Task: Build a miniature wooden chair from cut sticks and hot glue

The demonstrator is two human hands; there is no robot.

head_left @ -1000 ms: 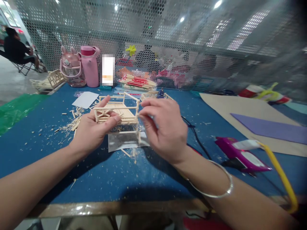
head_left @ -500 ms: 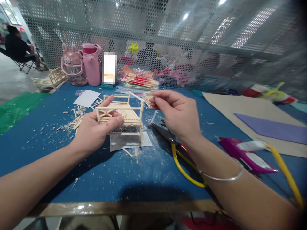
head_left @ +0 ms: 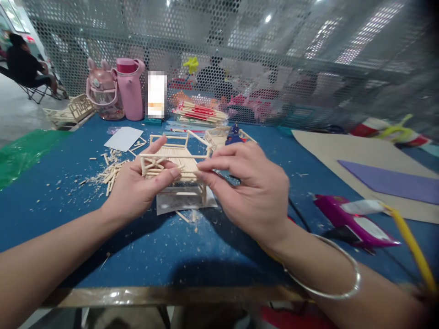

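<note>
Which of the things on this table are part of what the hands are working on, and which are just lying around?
In hand:
- small stick frame model, gripped by the left hand
- right hand, fingers pinching at the model's right side
- paper sheet beneath it

Lying about:
- pink bottles
- purple glue gun
- stick bundle
- white card
- loose stick offcuts

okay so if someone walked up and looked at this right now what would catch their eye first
Probably the small wooden stick frame at the centre, held up by the left hand while the right hand pinches its near edge. Next, the pink bottle at the back left and the magenta glue gun lying at the right.
</note>
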